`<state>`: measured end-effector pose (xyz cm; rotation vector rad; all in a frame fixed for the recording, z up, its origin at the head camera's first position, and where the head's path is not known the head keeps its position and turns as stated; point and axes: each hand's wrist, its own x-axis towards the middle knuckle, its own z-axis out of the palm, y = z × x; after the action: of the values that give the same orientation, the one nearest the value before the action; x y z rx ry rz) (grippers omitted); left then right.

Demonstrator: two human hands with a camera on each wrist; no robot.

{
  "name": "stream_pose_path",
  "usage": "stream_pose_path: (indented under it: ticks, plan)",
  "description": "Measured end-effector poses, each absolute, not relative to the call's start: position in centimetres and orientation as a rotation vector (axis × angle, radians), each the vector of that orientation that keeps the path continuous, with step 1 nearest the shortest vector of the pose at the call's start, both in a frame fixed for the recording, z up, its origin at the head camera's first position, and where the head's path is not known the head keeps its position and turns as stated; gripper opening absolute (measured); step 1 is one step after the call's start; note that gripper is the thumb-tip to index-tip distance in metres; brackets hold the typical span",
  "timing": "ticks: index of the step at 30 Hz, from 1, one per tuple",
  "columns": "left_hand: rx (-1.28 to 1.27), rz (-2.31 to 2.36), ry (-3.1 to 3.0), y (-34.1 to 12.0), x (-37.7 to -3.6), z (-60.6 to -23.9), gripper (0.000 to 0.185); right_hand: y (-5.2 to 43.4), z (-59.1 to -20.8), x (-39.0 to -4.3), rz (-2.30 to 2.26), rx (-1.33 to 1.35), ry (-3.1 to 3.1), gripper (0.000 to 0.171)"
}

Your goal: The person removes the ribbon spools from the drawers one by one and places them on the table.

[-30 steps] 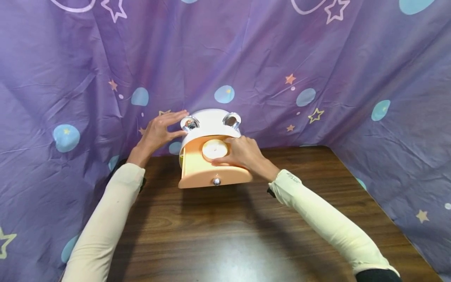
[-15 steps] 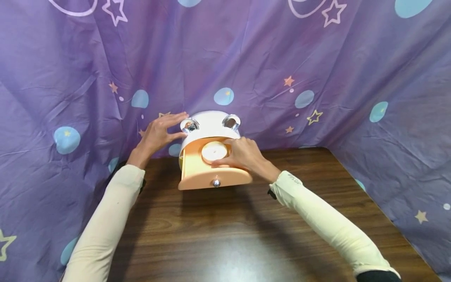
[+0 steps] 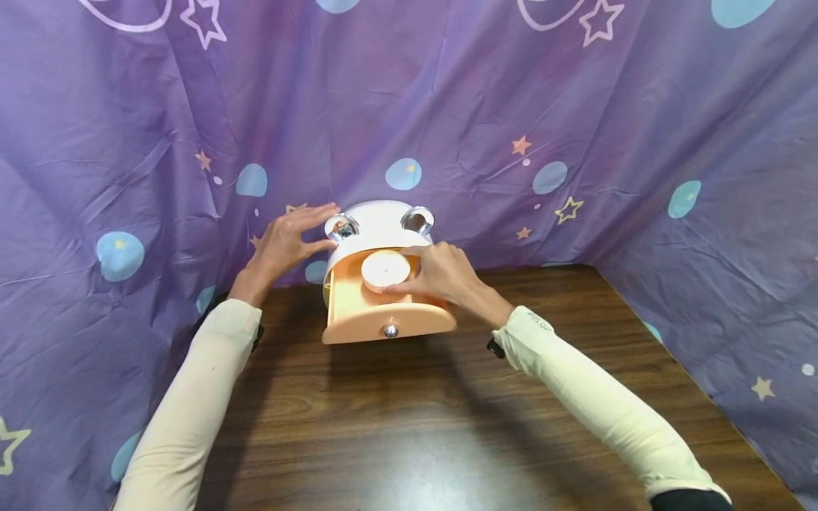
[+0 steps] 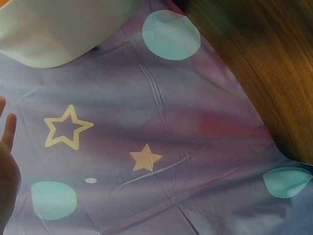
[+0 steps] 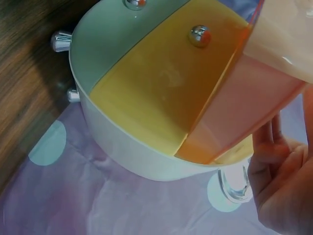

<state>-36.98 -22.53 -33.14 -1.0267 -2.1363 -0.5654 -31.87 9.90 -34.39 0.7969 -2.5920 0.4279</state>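
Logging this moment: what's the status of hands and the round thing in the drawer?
Left hand flat against white drawer cabinet. Right hand gripping round cream disc over open orange drawer. Nothing in the way.

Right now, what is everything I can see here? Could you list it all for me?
Drawer cabinet: one, white and rounded, at the table's far edge against the cloth, two silver ring handles on top.
Top drawer: one, orange, pulled open, silver knob on its front.
Lower drawers: one yellow, one pale green, both closed, silver knobs, seen from the right wrist.
Round disc: one, white, over the open drawer.
Table: one, dark brown wood.
Backdrop cloth: one, purple with stars and blue dots, behind and at both sides.
Left hand: fingers straight, resting on the cabinet's left side.
Right hand: gripping the disc.
Sleeves: two, cream.
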Motion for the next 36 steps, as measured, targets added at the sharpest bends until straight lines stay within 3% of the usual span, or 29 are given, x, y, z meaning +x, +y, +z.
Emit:
stream_pose_path:
  ticks: [36]
  plan:
    - [-1.033,-0.567,-2.11,-22.3,-37.0,-33.3,0.068,14.9,-31.8,-29.9,0.59,0.827,-2.575,0.08]
